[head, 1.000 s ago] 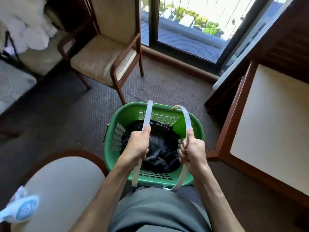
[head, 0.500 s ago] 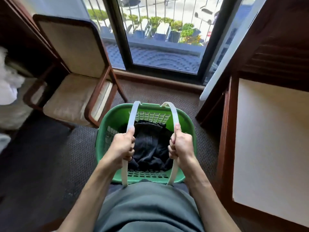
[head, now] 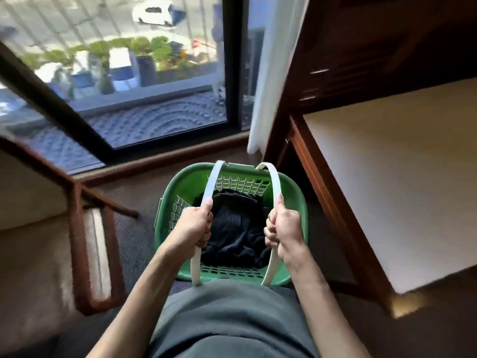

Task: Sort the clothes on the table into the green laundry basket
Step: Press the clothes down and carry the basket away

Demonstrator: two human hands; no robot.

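The green laundry basket [head: 180,184] hangs in front of my body above the carpet. Dark clothes [head: 235,228] lie bunched inside it. My left hand [head: 193,226] grips the left white handle [head: 215,179] with the thumb along the strap. My right hand [head: 284,228] grips the right white handle [head: 272,174] the same way. The table with a beige top [head: 387,177] and brown wooden rim stands close on the right of the basket.
A wooden armchair [head: 85,254] with a beige cushion stands at the left. A glass door with a dark frame [head: 232,73] fills the far side, a white curtain [head: 271,73] beside it. Dark carpet [head: 134,233] lies between chair and basket.
The view has swung right and towards the glass door; the armchair has slid to the left edge and the table looms larger. Both hands keep their grip on the handles.
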